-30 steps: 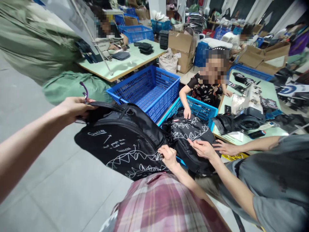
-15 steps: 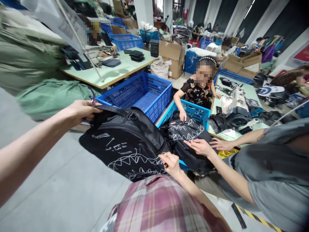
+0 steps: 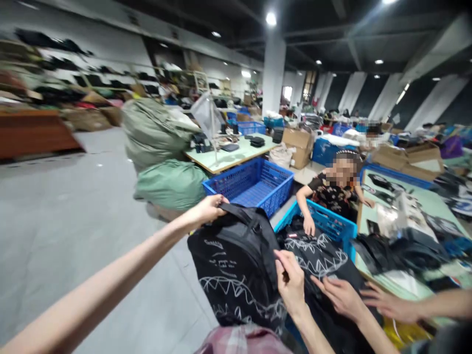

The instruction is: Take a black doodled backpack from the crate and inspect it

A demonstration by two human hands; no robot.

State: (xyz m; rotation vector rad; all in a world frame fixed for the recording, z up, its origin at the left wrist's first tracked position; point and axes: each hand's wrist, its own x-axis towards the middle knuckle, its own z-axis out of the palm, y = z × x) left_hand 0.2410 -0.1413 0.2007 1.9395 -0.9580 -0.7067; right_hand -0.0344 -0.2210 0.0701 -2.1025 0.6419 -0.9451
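Two hands of the person worked one black fabric backpack with white scribbled zigzag print [image 3: 236,275], which stood propped above the plaid-clad lap, just in front of the light blue plastic crate [image 3: 324,227]. The left hand [image 3: 206,210] was closed around the bag's top edge near the grab handle, arm stretched out. The right hand [image 3: 291,280] pinched thumb and fingers together at the bag's right side seam, probably on a zip pull or a fabric fold; the blur hid which.

A co-worker's two hands [image 3: 341,295] lay flat on a second, similarly printed black bag [image 3: 320,250] just beside it, and another person seated behind the crate rested a hand [image 3: 309,227] on its rim. A deep blue slatted basket [image 3: 254,184] stood farther back, by stuffed green sacks [image 3: 162,152].

To handle this well, I judged the top grip should keep the panel taut while the pinching hand worked along the seam, clear of the neighbour's fingers.
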